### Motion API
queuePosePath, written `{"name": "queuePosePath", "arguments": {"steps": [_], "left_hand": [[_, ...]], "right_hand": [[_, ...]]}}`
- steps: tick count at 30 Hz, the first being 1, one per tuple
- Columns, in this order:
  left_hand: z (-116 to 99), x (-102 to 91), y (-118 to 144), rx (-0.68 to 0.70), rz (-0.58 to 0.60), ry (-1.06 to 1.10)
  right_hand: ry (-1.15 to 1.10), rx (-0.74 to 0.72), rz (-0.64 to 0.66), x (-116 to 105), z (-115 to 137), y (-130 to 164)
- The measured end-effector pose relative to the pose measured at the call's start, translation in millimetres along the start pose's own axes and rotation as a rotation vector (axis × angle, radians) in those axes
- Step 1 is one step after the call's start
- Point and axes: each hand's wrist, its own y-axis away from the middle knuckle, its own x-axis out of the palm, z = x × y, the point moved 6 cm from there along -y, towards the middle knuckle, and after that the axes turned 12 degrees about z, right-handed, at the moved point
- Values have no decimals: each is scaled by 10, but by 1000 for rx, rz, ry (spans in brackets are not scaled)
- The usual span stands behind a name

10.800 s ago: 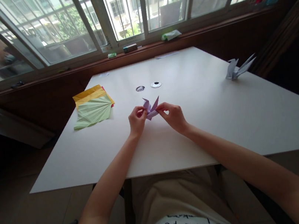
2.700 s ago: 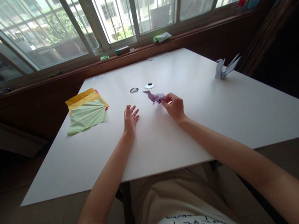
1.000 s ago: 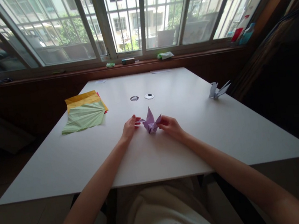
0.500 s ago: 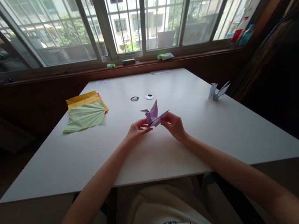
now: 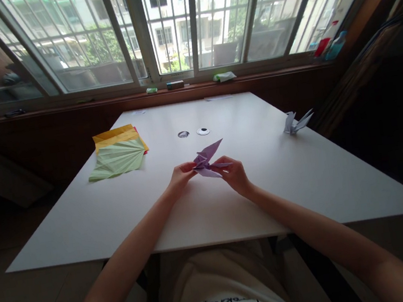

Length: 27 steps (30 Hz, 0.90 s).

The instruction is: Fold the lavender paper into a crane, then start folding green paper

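With my left hand (image 5: pixel 182 176) I am pinching one side of the purple folded-paper bird (image 5: pixel 203 164); with my right hand (image 5: pixel 236 177) I am gripping its opposite side. Left of the bird, a creased pale-green paper sheet (image 5: pixel 117 158) is overlapping yellow paper (image 5: pixel 115 135). Far right of it, a grey folded-paper bird (image 5: pixel 291 124) is standing. Just beyond it, two small round discs (image 5: pixel 183 134) are sitting side by side.

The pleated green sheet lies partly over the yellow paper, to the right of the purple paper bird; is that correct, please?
Only the side is wrong: the head view shows the green sheet, partly over the yellow paper, to the left of the purple paper bird.
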Motion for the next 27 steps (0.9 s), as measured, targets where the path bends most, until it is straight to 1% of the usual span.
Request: {"name": "queuePosePath", "arguments": {"steps": [6, 10, 12, 14, 16, 18, 19, 21, 23, 25, 27], "left_hand": [[48, -53, -24, -8, -12, 20], [53, -71, -24, -45, 3, 24], [51, -75, -18, -77, 28, 30], [57, -70, -11, -115, 67, 41], [72, -47, 0, -155, 120, 52], [88, -2, 15, -191, 182, 62], [93, 24, 24, -203, 213, 66], [90, 74, 41, -217, 264, 73], [71, 108, 55, -217, 300, 78], [44, 131, 68, -214, 327, 81], [19, 147, 79, -212, 349, 80]], "right_hand": [[58, -37, 25, 8, 58, -3], [149, -122, 78, -4, 142, -28], [206, -177, 80, -57, 171, -43], [256, -218, 16, -173, 191, -53], [333, -251, -99, -325, 221, -52], [520, -327, -188, -422, 299, -35], [626, -381, -197, -427, 344, -25], [802, -498, -174, -381, 416, 2], [866, -576, -127, -312, 444, 31], [873, -593, -89, -251, 445, 54], [838, -551, -48, -207, 426, 63]]}}
